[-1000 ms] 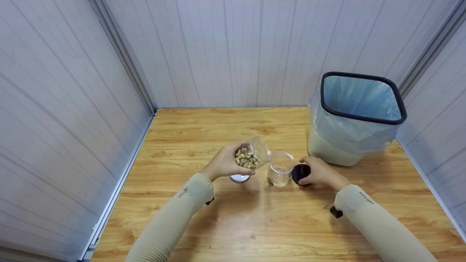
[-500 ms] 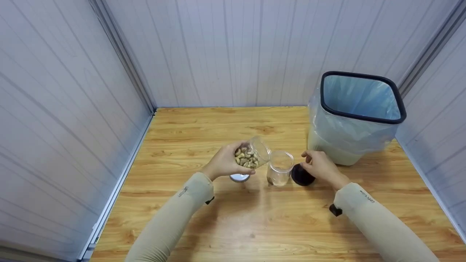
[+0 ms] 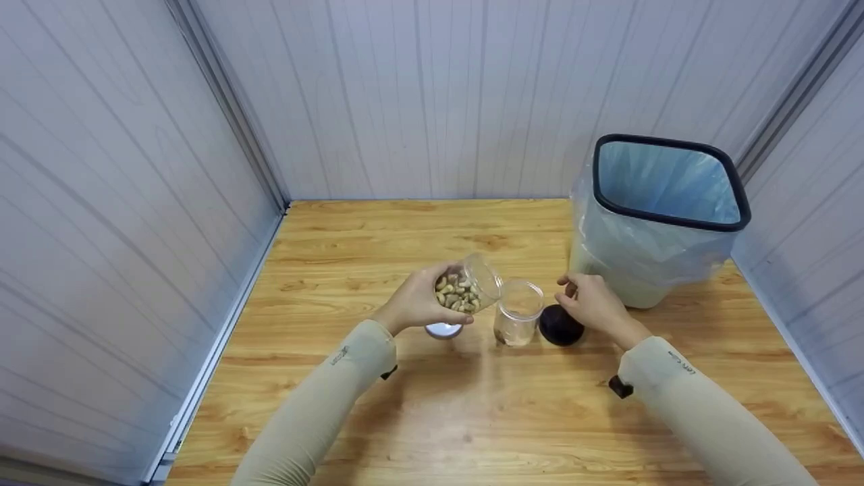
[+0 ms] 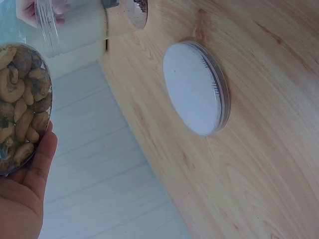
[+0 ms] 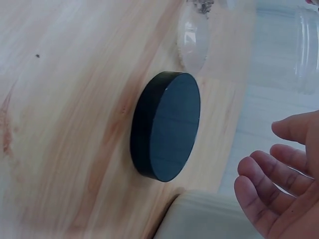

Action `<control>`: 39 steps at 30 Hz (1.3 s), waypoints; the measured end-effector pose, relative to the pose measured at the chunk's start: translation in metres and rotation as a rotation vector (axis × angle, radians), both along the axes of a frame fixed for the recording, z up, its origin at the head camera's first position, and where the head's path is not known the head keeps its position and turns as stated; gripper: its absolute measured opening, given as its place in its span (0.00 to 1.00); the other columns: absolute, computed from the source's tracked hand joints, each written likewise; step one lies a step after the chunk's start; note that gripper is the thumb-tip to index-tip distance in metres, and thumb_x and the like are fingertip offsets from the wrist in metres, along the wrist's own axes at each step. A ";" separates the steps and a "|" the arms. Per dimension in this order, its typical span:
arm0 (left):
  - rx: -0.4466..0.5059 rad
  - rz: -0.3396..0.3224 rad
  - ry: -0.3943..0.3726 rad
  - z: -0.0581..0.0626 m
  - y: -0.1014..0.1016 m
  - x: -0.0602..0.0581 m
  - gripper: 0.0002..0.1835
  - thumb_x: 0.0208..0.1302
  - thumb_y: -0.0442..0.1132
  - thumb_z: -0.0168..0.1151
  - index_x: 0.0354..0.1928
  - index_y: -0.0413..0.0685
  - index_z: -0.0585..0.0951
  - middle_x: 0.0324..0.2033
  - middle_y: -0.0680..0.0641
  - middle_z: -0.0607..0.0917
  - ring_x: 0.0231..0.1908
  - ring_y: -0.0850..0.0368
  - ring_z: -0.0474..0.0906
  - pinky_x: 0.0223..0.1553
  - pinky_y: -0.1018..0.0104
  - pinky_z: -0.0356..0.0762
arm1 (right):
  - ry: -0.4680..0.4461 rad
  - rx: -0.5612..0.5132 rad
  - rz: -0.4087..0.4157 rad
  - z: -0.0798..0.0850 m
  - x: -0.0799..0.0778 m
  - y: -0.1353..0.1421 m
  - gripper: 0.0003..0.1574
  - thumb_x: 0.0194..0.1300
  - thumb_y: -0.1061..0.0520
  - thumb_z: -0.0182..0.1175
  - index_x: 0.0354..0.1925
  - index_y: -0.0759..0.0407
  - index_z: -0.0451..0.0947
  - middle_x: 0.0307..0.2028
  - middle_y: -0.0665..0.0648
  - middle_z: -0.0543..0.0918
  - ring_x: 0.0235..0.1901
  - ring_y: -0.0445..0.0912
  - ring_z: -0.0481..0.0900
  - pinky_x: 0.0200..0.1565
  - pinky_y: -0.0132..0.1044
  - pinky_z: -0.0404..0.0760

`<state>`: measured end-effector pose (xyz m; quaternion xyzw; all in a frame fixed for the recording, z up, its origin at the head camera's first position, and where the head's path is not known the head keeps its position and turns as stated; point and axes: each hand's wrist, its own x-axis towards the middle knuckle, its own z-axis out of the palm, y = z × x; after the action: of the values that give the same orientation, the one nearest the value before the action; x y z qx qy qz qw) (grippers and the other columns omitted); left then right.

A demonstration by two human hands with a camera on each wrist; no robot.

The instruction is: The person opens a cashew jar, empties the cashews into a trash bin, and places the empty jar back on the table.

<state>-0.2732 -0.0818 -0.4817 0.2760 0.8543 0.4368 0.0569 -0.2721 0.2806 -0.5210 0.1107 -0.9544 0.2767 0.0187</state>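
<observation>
My left hand [image 3: 420, 300] grips a clear jar of cashews [image 3: 459, 291], tilted with its mouth toward a second clear jar [image 3: 518, 324] that stands upright on the table. A little dark matter shows at the bottom of that second jar. In the left wrist view the cashews [image 4: 22, 104] fill the base of the held jar. My right hand [image 3: 594, 304] hovers just above a round black lid [image 3: 561, 325], fingers loosely bent and holding nothing. The right wrist view shows the black lid [image 5: 169, 127] flat on the wood, apart from the fingers [image 5: 269, 174].
A white round lid [image 3: 444, 330] lies below the held jar; the left wrist view shows this white lid [image 4: 194, 89] whole. At the back right stands a bin [image 3: 617, 270] with a black rim and a plastic liner. Panelled walls [image 3: 432, 101] enclose the wooden table [image 3: 378, 229].
My right hand has let go of the black lid and lifted slightly up and away from it. The left hand and its tilted jar have stayed in place.
</observation>
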 end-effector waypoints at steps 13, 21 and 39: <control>0.014 -0.001 0.000 -0.001 0.000 0.000 0.53 0.46 0.47 0.90 0.76 0.44 0.75 0.63 0.43 0.87 0.59 0.50 0.85 0.63 0.56 0.85 | 0.040 -0.018 -0.015 0.008 0.003 -0.006 0.18 0.74 0.56 0.65 0.55 0.67 0.85 0.35 0.61 0.89 0.36 0.54 0.85 0.42 0.53 0.85; 0.006 0.006 0.008 -0.001 -0.001 0.000 0.54 0.45 0.48 0.90 0.76 0.44 0.75 0.64 0.42 0.86 0.60 0.49 0.85 0.65 0.55 0.85 | 0.061 -0.034 -0.015 0.017 0.005 -0.009 0.17 0.75 0.58 0.66 0.55 0.68 0.85 0.36 0.62 0.90 0.36 0.55 0.86 0.42 0.55 0.86; 0.016 0.005 0.025 -0.002 -0.001 0.000 0.54 0.45 0.49 0.91 0.76 0.43 0.75 0.65 0.42 0.86 0.61 0.48 0.84 0.65 0.53 0.84 | 0.191 -0.112 0.004 0.041 0.008 -0.015 0.13 0.74 0.60 0.67 0.51 0.69 0.87 0.31 0.60 0.89 0.29 0.52 0.85 0.38 0.46 0.85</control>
<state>-0.2730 -0.0830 -0.4842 0.2795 0.8521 0.4404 0.0429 -0.2641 0.2657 -0.4800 0.1373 -0.9310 0.3179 0.1153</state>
